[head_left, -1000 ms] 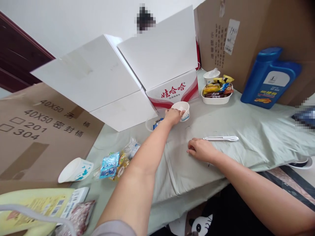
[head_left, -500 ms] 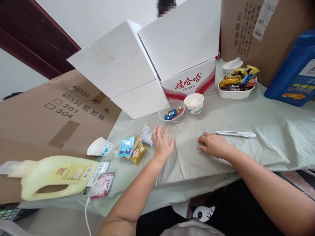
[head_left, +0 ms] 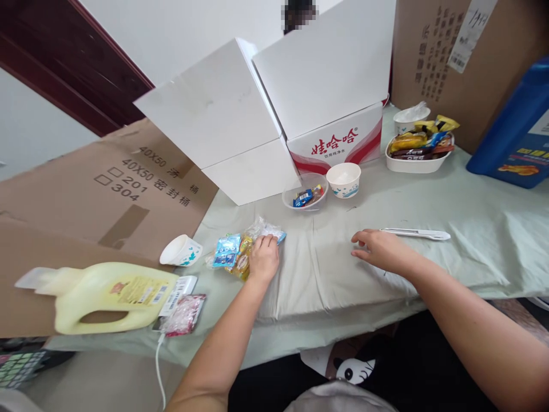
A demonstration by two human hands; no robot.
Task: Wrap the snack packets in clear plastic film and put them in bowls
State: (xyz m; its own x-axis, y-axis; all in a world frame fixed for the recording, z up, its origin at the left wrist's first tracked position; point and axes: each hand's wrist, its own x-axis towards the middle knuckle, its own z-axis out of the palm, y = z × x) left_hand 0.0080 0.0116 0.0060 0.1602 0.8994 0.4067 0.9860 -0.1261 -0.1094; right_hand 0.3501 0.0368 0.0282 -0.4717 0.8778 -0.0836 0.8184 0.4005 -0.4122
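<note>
My left hand point(head_left: 263, 257) is over the small pile of wrapped snacks, its fingers drawn together on a crinkled clear plastic packet point(head_left: 260, 226) with a blue part. Its fingertips are partly hidden. Beside that hand lie a blue-and-white sachet point(head_left: 227, 249) and yellow-gold wrapped snacks point(head_left: 242, 258). My right hand point(head_left: 380, 250) rests on the cloth with fingers loosely bent and apart, nothing between them. Just behind it is a white utility knife point(head_left: 418, 233). Farther back stand a clear plastic bowl point(head_left: 289, 204) with small wrapped snacks and a white paper cup point(head_left: 344, 183).
A paper cup point(head_left: 180, 252) leans at the left near a pale yellow jug point(head_left: 141, 321) lying on its side. White boxes point(head_left: 240, 120) line the back. At the right are a white dish point(head_left: 414, 165) of snacks and a blue bottle point(head_left: 506, 126). Cardboard boxes flank both sides.
My left hand has moved down and left onto the clear packet, its spread fingers closing there. My right hand stays near the utility knife. The whole view has shifted slightly.
</note>
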